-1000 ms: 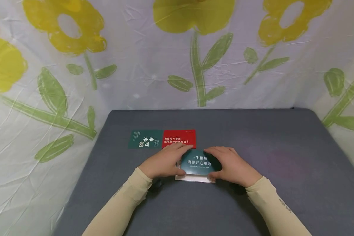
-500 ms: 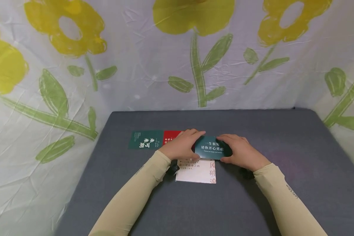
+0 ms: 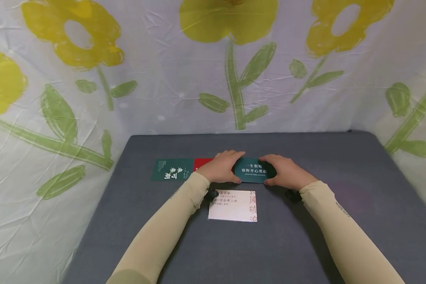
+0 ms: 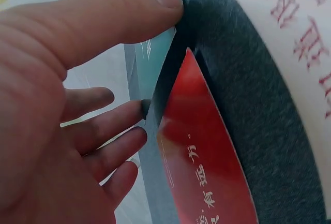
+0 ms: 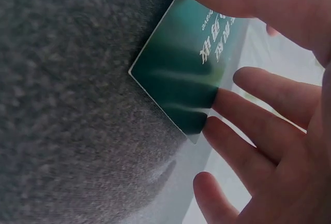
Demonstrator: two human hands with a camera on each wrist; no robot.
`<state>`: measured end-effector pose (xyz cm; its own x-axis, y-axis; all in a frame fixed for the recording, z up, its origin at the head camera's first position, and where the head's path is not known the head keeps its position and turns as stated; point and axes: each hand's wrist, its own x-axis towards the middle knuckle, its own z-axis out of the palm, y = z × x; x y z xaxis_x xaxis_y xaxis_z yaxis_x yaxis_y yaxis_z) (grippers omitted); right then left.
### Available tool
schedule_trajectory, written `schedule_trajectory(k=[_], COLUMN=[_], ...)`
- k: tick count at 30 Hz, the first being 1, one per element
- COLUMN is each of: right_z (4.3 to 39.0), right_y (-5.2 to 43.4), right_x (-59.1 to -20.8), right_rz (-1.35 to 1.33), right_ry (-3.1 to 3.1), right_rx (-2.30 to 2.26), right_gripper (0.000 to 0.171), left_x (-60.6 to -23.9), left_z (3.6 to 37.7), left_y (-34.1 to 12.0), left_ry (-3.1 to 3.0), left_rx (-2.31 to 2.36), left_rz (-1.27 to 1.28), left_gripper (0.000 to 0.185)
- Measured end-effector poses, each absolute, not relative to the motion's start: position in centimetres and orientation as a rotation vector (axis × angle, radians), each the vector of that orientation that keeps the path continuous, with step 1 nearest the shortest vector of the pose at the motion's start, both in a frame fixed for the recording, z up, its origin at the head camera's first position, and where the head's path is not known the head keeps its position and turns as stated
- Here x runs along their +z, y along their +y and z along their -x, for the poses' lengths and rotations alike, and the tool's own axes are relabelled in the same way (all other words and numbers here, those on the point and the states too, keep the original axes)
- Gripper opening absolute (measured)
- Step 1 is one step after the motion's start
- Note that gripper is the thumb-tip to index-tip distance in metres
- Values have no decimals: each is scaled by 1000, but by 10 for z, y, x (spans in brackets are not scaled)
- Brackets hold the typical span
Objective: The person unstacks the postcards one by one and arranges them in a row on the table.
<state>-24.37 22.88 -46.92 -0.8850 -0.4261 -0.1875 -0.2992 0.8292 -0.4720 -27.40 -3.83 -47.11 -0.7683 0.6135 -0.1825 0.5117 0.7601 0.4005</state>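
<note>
Both hands hold a teal card with white writing, just right of a red card. My left hand pinches its left end, thumb on the near edge and fingers behind. My right hand pinches the right end, with the thumb on top of the teal card and the fingers under it. In the wrist views the card's near edge is low over the grey table. The red card lies flat, half hidden by my left hand.
A dark green card lies left of the red one, in the same row. A white card with red writing lies flat nearer to me, between my forearms. A flowered cloth hangs behind and beside the table.
Both hands lifted the teal card off the white card and carried it away from me, to the right of the red card. The white card is now uncovered.
</note>
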Motion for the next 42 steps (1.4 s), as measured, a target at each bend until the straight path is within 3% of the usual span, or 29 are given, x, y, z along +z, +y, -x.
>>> schedule_trajectory(k=[27, 36, 42], right_z=[246, 218, 188], right_y=[232, 229, 212], right_x=[-463, -464, -464], right_rz=[575, 587, 671], right_ry=[2758, 2824, 2849], right_rx=[-491, -581, -622], right_gripper=[82, 95, 92], left_x=[-462, -467, -458], left_z=[271, 256, 228], left_y=[-29, -33, -54], left_ry=[2665, 2759, 2823], left_rx=[481, 464, 565], left_rz=[-802, -890, -889], left_gripper=[96, 102, 94])
